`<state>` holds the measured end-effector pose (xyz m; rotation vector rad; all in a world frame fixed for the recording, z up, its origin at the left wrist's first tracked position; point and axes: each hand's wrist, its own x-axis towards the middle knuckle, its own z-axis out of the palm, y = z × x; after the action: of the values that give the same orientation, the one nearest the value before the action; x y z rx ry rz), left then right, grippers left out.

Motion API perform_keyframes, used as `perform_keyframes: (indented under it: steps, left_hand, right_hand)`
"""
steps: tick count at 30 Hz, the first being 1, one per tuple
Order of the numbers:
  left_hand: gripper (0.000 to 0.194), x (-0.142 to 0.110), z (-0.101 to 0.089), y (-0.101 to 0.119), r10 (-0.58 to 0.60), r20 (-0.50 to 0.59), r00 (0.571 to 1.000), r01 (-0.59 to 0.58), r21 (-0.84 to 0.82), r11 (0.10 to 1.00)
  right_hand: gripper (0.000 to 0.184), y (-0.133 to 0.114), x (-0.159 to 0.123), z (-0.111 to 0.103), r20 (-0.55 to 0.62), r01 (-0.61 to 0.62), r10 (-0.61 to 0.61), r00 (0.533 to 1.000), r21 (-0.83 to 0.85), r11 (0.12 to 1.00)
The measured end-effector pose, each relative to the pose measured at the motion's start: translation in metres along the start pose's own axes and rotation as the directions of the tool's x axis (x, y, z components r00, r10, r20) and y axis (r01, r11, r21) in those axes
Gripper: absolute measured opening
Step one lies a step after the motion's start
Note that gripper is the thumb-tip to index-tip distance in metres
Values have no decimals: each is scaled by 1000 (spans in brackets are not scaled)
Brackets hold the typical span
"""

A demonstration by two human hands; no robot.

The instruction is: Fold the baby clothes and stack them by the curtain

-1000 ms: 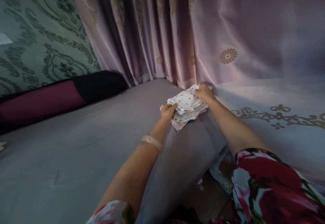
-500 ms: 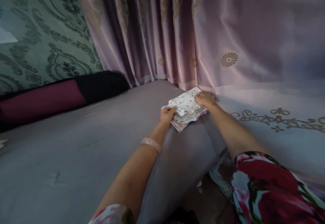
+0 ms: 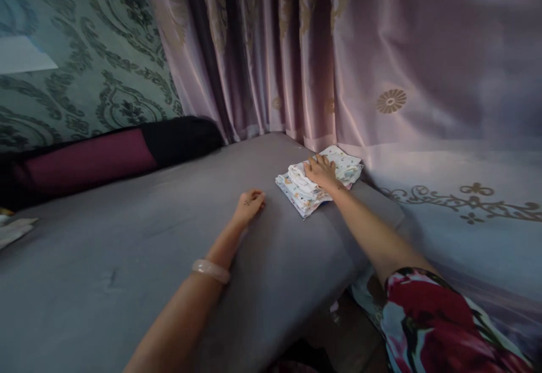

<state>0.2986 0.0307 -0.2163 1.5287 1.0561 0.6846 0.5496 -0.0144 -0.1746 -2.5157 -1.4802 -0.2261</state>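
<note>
A small stack of folded white cloths with tiny coloured prints lies near the far corner of a grey bed sheet. My right hand rests flat on top of the stack, fingers stretched out. My left hand lies on the sheet just left of the stack, apart from it, fingers curled in with nothing in them. A pale bangle circles my left wrist.
Pink curtains with gold motifs hang right behind the stack. A maroon and black bolster lies along the green patterned wall. Some paper shows at the left edge. The bed's edge drops off at bottom right.
My left hand let go of the stack and drew back left onto the sheet. My right hand shifted from the stack's far edge onto its top. The view moved slightly left.
</note>
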Motion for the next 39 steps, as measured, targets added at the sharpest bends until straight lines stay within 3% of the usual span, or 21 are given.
perform_keyframes:
  steps: [6, 10, 12, 15, 19, 23, 28, 31, 35, 39]
  left_hand:
    - [28, -24, -105, -43, 103, -104, 989, -61, 344, 937]
    - [35, -52, -170, -63, 153, -216, 964, 17, 627, 779]
    - [37, -66, -195, -71, 144, -267, 953, 92, 707, 701]
    - [36, -83, -217, -81, 190, -291, 938, 107, 762, 639]
    - [37, -90, -225, -91, 267, -289, 919, 60, 773, 631]
    - [36, -91, -220, -92, 348, -261, 901, 2, 802, 597]
    - [41, -94, -216, -88, 346, -234, 908, -14, 811, 585]
    - [43, -94, -217, -88, 345, -232, 909, -16, 811, 585]
    - [39, -93, -217, -90, 359, -234, 904, -23, 811, 585]
    - [37, -94, -216, -90, 347, -249, 904, -9, 802, 597]
  right_hand:
    - [48, 4, -1, 14, -63, 6, -9, 998, -36, 999]
    - [48, 7, 3, 11, -32, 3, -3, 999, 1, 1000]
    - [48, 7, 5, 7, 9, -20, 20, 1000, 38, 999]
    - [51, 0, 6, -3, 64, -75, 69, 996, 102, 992]
    - [54, -18, -4, -15, 78, 16, -26, 997, 128, 992]
    - [53, -32, -18, -10, 129, 138, -144, 981, 55, 989]
    - [53, -34, -21, -1, 182, 128, -137, 974, 62, 990]
    - [55, -25, -11, -8, 142, 57, -80, 987, 157, 986]
    - [59, -3, 1, -17, -15, -95, 98, 995, 147, 985]
    - [67, 17, 2, -11, 34, -248, 246, 969, 75, 966]
